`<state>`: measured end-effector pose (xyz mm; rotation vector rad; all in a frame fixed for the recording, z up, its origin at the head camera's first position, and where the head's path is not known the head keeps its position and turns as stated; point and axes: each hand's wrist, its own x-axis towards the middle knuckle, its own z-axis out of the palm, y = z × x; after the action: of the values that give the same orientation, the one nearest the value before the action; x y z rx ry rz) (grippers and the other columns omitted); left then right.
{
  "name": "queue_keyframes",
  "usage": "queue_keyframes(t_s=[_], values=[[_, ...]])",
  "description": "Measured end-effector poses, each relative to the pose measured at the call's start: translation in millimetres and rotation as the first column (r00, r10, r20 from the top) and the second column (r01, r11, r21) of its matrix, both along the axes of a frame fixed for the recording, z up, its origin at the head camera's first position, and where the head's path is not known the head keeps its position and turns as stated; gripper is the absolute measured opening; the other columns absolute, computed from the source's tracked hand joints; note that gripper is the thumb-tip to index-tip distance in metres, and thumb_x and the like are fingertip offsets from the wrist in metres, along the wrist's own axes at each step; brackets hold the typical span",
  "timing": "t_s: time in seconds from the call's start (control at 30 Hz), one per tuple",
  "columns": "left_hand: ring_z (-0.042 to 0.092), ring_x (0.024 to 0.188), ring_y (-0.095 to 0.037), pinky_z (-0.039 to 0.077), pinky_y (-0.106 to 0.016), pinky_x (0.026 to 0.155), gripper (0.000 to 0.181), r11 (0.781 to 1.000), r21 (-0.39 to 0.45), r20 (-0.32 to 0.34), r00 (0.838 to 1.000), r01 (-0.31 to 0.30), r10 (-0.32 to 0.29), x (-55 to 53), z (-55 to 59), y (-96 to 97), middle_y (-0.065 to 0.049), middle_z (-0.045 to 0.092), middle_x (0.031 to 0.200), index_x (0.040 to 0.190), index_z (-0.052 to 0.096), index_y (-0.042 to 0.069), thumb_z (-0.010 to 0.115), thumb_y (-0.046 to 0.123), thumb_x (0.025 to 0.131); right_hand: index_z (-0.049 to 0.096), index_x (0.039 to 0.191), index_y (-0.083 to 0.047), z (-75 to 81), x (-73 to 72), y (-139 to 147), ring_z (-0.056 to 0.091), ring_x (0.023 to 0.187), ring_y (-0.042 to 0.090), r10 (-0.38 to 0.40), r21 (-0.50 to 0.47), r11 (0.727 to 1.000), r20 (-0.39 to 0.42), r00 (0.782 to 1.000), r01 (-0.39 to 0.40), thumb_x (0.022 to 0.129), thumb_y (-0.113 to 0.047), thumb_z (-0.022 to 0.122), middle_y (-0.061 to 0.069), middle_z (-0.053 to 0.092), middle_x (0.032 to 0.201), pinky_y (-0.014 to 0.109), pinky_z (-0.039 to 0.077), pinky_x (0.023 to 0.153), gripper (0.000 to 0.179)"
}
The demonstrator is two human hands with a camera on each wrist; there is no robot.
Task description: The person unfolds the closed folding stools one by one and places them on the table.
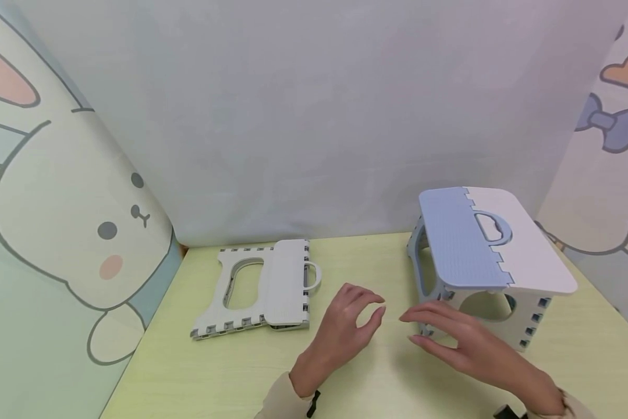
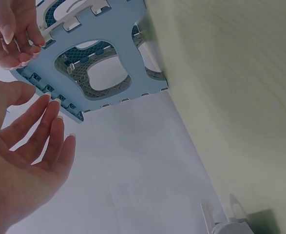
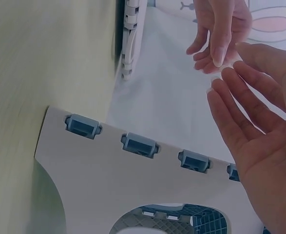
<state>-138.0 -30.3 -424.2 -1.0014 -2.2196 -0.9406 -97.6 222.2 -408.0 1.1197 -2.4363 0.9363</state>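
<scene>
- The left hand (image 1: 340, 331) hovers over the desk (image 1: 214, 378), a pale yellow surface with faint wood grain; its fingers curve loosely toward the thumb, leaving a narrow gap with only air in it.
- The right hand (image 1: 468, 343) hangs opposite, its fingers gently bent and the thumb apart below them, a moderate gap between, also around air alone. The fingertips of the two hands point at each other, near but apart in the head view.
- The open blue-and-white plastic folding stool (image 1: 465, 238) stands upright on the desk at the right, beside the right hand, which overlaps its near lower part in the head view. Its top is light blue on the left half and white on the right, meeting in a toothed seam, with a blue loop handle (image 1: 506, 233) lying at the middle.
- The folded white plastic stool (image 1: 286, 282) lies flat on the desk to the left of the left hand, near it; it has a large rounded opening, and a white loop handle (image 1: 318, 276) sticks out from its right edge.
- Behind the desk hangs a plain greyish-white cloth (image 1: 319, 116).
- A cartoon rabbit print (image 1: 57, 233) covers the left side; a blue bow print (image 1: 623, 131) shows at the right.
- Beige sleeves (image 1: 283, 400) cover both forearms.
</scene>
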Motion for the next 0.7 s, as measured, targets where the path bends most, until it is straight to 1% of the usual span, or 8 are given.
queue_keyframes(t_s=[0.1,0.2,0.3,0.43,0.6,0.7], values=[[0.061,0.095,-0.016,0.05,-0.018,0.083,0.008,1.0,0.001,-0.006,1.0,-0.001,0.001,-0.2,-1.6,-2.4,0.001,0.071,0.098,0.101,0.076,0.011,0.076,0.01,0.092,0.064,0.13,-0.03,-0.6,-0.8,-2.0,0.059,0.115,0.003,0.007,-0.005,1.0,0.001,1.0,-0.007,0.084,-0.005,0.083,-0.016,0.062,0.127,0.012,0.046,0.093,0.056],[0.061,0.095,-0.016,0.05,-0.018,0.082,0.009,1.0,-0.002,-0.015,1.0,-0.005,0.005,-0.6,-3.5,-4.4,0.001,0.071,0.097,0.1,0.075,0.011,0.076,0.009,0.092,0.064,0.13,-0.028,-1.2,-2.2,-4.4,0.059,0.114,0.005,0.027,-0.017,0.999,-0.019,0.999,-0.027,0.084,-0.004,0.083,-0.014,0.063,0.127,0.013,0.046,0.094,0.055],[0.062,0.094,-0.015,0.05,-0.018,0.082,0.009,1.0,-0.007,-0.014,1.0,-0.008,0.008,-1.0,-5.0,-6.4,0.002,0.071,0.097,0.1,0.075,0.011,0.076,0.009,0.092,0.064,0.13,-0.028,-2.4,-3.2,-6.3,0.059,0.115,0.005,0.031,-0.021,0.999,-0.022,0.999,-0.031,0.084,-0.005,0.083,-0.015,0.063,0.126,0.013,0.045,0.096,0.054],[0.062,0.094,-0.015,0.05,-0.019,0.082,0.009,1.0,-0.016,0.008,1.0,-0.013,0.013,-1.0,-6.7,-9.9,0.001,0.071,0.097,0.101,0.076,0.011,0.076,0.01,0.092,0.064,0.13,-0.03,-4.8,-3.9,-8.9,0.059,0.116,0.006,0.018,-0.021,1.0,-0.01,1.0,-0.018,0.086,-0.008,0.083,-0.016,0.063,0.126,0.012,0.044,0.097,0.053],[0.062,0.095,-0.016,0.051,-0.021,0.081,0.01,0.999,-0.03,0.039,0.999,-0.023,0.024,-0.4,-8.7,-15.1,0.001,0.071,0.098,0.101,0.076,0.01,0.077,0.011,0.092,0.066,0.13,-0.026,-8.3,-4.8,-13.7,0.06,0.115,0.01,0.004,-0.034,0.999,-0.022,1.0,-0.005,0.087,-0.008,0.082,-0.01,0.066,0.125,0.008,0.041,0.098,0.049],[0.062,0.095,-0.016,0.052,-0.023,0.082,0.01,0.999,-0.036,0.046,0.999,-0.026,0.028,-0.7,-10.1,-17.9,0.001,0.07,0.098,0.102,0.076,0.01,0.078,0.011,0.092,0.067,0.13,-0.026,-10.6,-5.4,-16.2,0.061,0.115,0.01,-0.015,-0.036,0.999,-0.01,1.0,0.015,0.087,-0.008,0.082,-0.011,0.066,0.125,0.007,0.04,0.098,0.049]])
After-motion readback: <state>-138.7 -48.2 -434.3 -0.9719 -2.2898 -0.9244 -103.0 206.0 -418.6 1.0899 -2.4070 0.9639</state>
